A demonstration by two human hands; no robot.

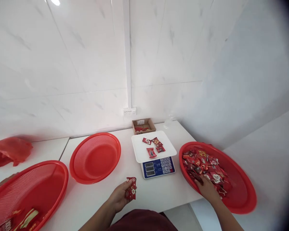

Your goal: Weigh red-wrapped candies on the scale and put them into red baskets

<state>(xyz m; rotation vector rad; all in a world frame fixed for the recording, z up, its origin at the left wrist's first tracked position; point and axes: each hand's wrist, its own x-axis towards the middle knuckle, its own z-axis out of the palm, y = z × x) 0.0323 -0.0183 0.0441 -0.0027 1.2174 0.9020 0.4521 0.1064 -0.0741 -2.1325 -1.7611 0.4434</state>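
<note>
My left hand (120, 196) is closed on a red packet (131, 188) with pale flower prints, held above the table's front part. At the right, my right hand (206, 187) reaches into a red plastic basket (245, 192) and touches the heap of small red snack packets (207, 165) there. Its fingertips are partly hidden among the packets, so what they grip, if anything, does not show. Between the hands stands a digital scale (158, 167) with a white tray (139, 146). Several small red packets (156, 141) lie spread on that tray.
An empty red basket (95, 160) stands left of the scale. Farther left, another red basket (45, 179) holds a few packets (24, 221), near a red plastic bag (11, 149). A small cardboard box (144, 125) sits behind the scale, below a wall socket (129, 111).
</note>
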